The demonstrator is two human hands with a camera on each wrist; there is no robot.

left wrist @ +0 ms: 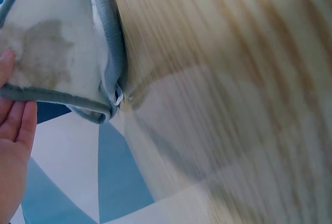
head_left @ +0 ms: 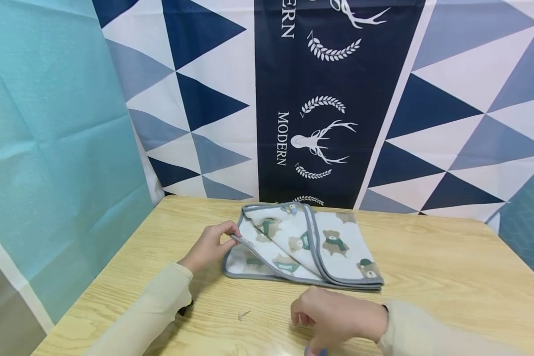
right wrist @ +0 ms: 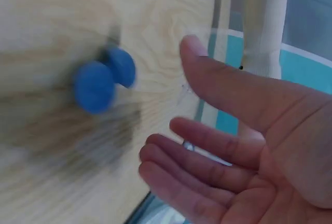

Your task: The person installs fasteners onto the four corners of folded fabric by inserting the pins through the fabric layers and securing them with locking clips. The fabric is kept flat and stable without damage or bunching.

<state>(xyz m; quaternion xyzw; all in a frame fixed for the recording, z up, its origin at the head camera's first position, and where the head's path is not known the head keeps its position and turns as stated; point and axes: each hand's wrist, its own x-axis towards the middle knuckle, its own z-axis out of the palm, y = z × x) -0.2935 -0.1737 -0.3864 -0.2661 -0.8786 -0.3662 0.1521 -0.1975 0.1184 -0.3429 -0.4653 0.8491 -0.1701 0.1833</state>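
A white baby blanket with bears and grey edging lies folded on the table, its left part turned back in loose layers. My left hand pinches the grey-bound edge at the blanket's left side, thumb on one face and fingers on the other in the left wrist view. Closer to me, my right hand is over the table with nothing in its grasp. In the right wrist view its thumb and fingers are spread apart, beside two blue round knobs or discs. What kind of things these are I cannot tell.
The wooden table bears a small thin scrap or mark between the hands. A patterned curtain hangs behind the table, and a turquoise cloth hangs on the left.
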